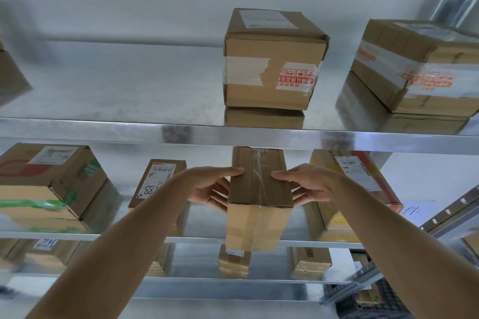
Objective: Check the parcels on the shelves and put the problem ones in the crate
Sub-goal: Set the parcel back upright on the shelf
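1. Plain brown corrugated cardboard, sealed along its top and front with a strip of clear tape, makes up the tall narrow parcel (259, 197) that both hands hold between them. It sits at the front lip of the middle shelf (77, 235), its front face overhanging that edge, so I judge it partly drawn out.

2. The left hand (210, 188) presses on the parcel's left side with the thumb laid over the top edge and the fingers spread down the wall. The right hand (308, 185) mirrors it on the right side. Neither hand is closed; both are open palms clamping the box from opposite sides.

3. The relation that matters: the parcel's long axis runs away from the person, into the shelf, and the hands grip near its front end. Both arms reach equally far, so neither is clearly nearer. Pulling straight back along that axis looks like the clean way out.

4. Room at the sides is fair. The small brown box with a white label and handwritten digits (158, 181) stands apart on the left, and the yellow-and-brown labelled carton (352, 189) lies close behind the right hand.

5. The shelf is bright, reflective galvanised metal, likely slippery under cardboard.

6. Higher and farther back, a taped brown cube box with red print (272, 59) rests on the upper shelf (129, 132). A dark crate-like shape shows at lower right, though it is too blurred to be sure.
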### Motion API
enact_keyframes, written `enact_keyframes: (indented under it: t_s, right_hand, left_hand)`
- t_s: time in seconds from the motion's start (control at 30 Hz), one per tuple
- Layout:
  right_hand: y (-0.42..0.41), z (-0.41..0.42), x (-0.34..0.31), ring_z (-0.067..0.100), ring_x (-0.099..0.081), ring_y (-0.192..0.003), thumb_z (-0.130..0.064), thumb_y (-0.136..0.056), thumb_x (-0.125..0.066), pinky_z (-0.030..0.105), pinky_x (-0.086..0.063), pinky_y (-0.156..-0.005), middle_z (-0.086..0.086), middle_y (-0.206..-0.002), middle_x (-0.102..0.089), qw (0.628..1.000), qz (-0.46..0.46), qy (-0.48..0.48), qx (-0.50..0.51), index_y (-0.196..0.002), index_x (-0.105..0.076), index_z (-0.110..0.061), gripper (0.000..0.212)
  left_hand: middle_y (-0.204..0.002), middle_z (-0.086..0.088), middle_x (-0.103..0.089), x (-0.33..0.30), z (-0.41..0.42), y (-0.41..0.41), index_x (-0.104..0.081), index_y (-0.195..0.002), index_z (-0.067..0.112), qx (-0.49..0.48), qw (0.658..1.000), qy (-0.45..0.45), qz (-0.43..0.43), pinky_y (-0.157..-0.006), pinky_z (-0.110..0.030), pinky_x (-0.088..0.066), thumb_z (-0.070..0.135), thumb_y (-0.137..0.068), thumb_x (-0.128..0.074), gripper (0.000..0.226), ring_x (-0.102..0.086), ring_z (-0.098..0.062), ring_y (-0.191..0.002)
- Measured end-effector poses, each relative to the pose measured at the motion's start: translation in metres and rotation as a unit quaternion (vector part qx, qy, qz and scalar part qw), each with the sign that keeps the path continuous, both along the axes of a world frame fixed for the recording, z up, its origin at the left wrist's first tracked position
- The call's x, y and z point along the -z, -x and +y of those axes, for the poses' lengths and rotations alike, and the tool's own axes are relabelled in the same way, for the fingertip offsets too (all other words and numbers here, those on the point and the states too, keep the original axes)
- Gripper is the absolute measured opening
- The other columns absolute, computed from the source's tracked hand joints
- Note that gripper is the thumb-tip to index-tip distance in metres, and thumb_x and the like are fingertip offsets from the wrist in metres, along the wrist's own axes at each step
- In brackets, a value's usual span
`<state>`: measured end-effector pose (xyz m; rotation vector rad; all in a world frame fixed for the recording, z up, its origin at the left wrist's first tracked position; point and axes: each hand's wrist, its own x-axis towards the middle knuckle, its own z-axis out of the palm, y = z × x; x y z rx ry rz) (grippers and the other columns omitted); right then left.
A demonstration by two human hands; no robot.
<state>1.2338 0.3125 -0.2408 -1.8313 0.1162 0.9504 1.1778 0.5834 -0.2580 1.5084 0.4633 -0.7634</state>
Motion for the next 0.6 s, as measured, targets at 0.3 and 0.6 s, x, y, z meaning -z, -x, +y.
enact_keyframes:
  t_s: [0.3,0.6]
  right_hand:
    - [-0.006,0.001,0.003,0.036,-0.077,-0.096,-0.022,-0.085,-0.083,0.049,-0.064,-0.081,0.022,-0.109,-0.077,1.000,0.014,-0.004,-0.002,-0.119,-0.068,0.002,0.044]
    - [-0.006,0.004,0.006,0.034,-0.077,-0.096,-0.018,-0.086,-0.083,0.049,-0.063,-0.084,0.019,-0.106,-0.078,1.000,0.002,-0.002,-0.001,-0.118,-0.068,0.001,0.040]
  left_hand:
    - [-0.118,-0.027,-0.072,-0.008,-0.002,-0.015,-0.062,-0.131,-0.010,0.039,0.998,-0.039,0.020,-0.087,-0.050,-0.063,0.031,-0.071,-0.089,0.078,-0.074,-0.041,-0.104]
    - [-0.113,-0.024,-0.074,-0.005,-0.004,-0.015,-0.064,-0.128,-0.006,0.042,0.999,-0.034,0.006,-0.080,-0.047,-0.065,0.022,-0.084,-0.083,0.055,-0.076,-0.036,-0.096]
